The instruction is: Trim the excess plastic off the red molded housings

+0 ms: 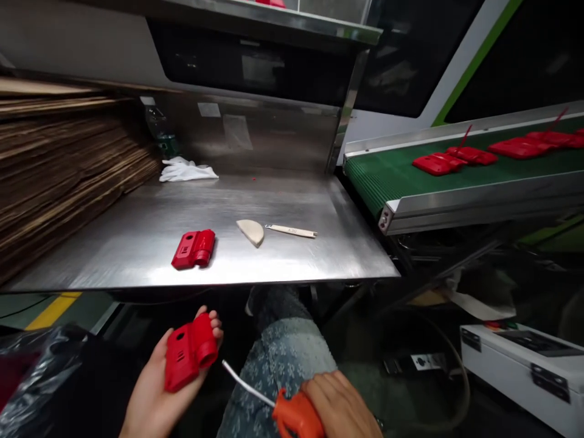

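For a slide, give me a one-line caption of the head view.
Left hand holds a red plastic part, right hand grips an orange-handled tool, below a steel table.

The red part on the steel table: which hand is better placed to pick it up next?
Neither hand is free, but probably the left. The left hand lies almost straight below the red part on the table and holds only a similar red part. The right hand grips an orange tool, farther right.
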The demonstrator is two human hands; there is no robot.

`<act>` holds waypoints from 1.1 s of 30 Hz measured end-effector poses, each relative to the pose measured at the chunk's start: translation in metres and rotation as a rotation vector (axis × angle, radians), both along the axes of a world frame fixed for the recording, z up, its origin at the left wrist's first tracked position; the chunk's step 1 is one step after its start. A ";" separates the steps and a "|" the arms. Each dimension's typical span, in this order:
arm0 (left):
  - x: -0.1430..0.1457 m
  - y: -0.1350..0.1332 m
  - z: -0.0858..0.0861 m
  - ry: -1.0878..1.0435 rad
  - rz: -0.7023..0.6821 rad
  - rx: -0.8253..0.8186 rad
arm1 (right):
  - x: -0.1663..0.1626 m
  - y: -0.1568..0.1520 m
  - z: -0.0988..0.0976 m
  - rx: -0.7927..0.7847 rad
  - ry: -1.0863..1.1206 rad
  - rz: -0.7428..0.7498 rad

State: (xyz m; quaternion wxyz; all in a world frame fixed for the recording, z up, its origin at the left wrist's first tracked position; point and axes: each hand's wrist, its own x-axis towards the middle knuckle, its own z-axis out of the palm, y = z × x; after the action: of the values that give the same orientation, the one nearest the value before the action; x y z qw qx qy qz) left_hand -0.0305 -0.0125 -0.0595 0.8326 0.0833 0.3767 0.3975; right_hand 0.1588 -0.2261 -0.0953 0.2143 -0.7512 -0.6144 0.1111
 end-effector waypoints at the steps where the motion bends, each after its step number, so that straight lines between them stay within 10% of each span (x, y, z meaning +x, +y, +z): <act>1: 0.001 -0.003 0.000 -0.023 0.005 -0.010 | 0.001 -0.003 0.000 -0.005 0.012 0.011; 16: -0.013 -0.062 -0.007 -0.100 0.297 -0.061 | -0.024 -0.045 0.005 0.208 -0.188 0.181; 24: -0.019 -0.085 -0.028 0.115 0.397 0.270 | -0.032 -0.050 0.013 0.230 -0.169 0.305; 33: -0.050 -0.055 -0.044 0.443 -0.217 0.685 | -0.037 -0.037 0.014 0.017 -0.104 0.164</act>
State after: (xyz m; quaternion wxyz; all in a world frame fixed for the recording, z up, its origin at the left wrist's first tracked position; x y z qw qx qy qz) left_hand -0.0801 -0.0677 -0.1038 0.6929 0.4778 0.3817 0.3821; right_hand 0.1220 -0.2631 -0.0808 0.1787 -0.7013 -0.6850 0.0841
